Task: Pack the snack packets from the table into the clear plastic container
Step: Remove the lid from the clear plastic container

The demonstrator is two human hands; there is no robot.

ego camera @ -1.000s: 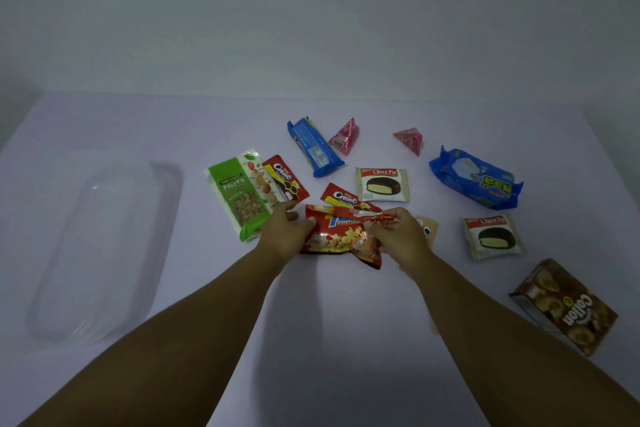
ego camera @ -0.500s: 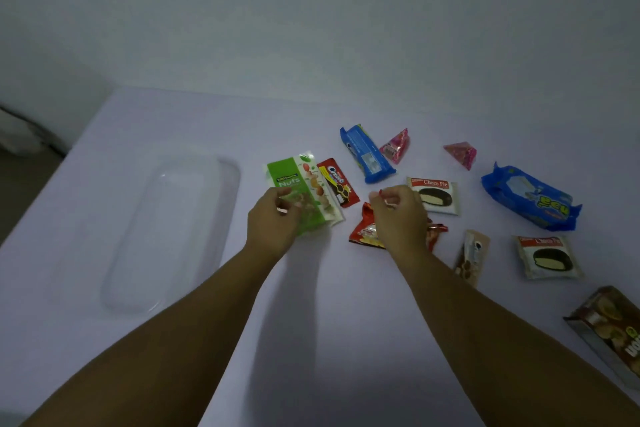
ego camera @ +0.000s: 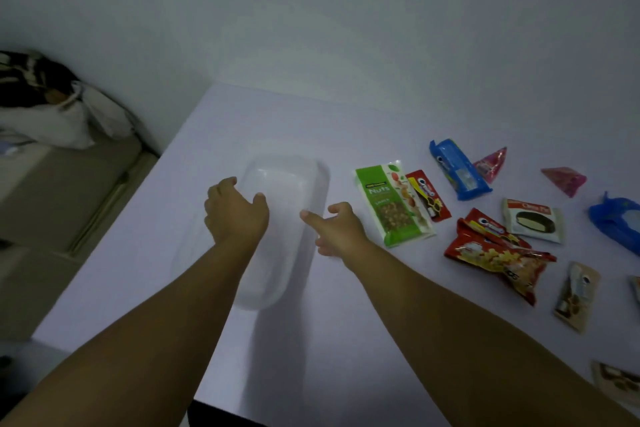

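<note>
The clear plastic container (ego camera: 287, 177) lies on the table in front of me, nothing visible inside it. My left hand (ego camera: 233, 210) is over its left rim, fingers apart, holding nothing. My right hand (ego camera: 337, 229) is at its right rim, fingers spread, also holding nothing. Whether either hand touches the container I cannot tell. To the right lie the snack packets: a green nuts packet (ego camera: 393, 203), a small red Oreo packet (ego camera: 429, 196), a red snack bag (ego camera: 495, 256), a blue Oreo pack (ego camera: 459, 170) and a Choco Pie (ego camera: 533, 220).
Two pink triangular packets (ego camera: 491, 165) lie at the back, a blue bag (ego camera: 620, 218) at the right edge, a brown sachet (ego camera: 576, 295) nearer me. The table's left edge (ego camera: 114, 222) drops to a floor with bags (ego camera: 52, 107).
Both hands let go of the red snack bag and the nuts packet and moved left to the container. My view swung left, so the packets now sit at the right.
</note>
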